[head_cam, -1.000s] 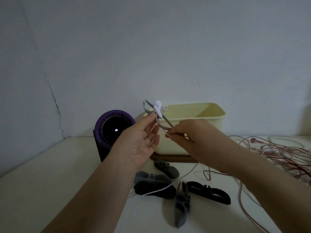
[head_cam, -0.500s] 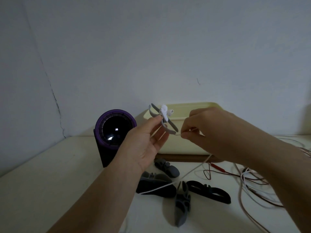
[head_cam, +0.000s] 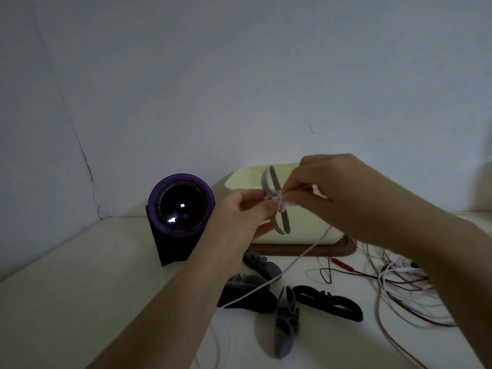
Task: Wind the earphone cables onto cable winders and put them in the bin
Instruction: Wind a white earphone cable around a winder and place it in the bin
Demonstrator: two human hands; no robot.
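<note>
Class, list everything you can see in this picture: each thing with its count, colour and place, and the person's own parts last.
held winder: one, grey, in the air in front of the bin
white earphone cable: one, white, running from the held winder down to the table
bin: one, pale yellow, at the back of the table
tray: one, brown, under the bin
spare winders: about five, grey and black, on the table below the hands
loose cables: a tangle, red and white, right side of the table
round device: one, purple rim, dark face, left of the bin
table: one, off-white
left grip: one bare hand, pinching the held winder
right grip: one bare hand, pinching the white earphone cable at the winder
</note>
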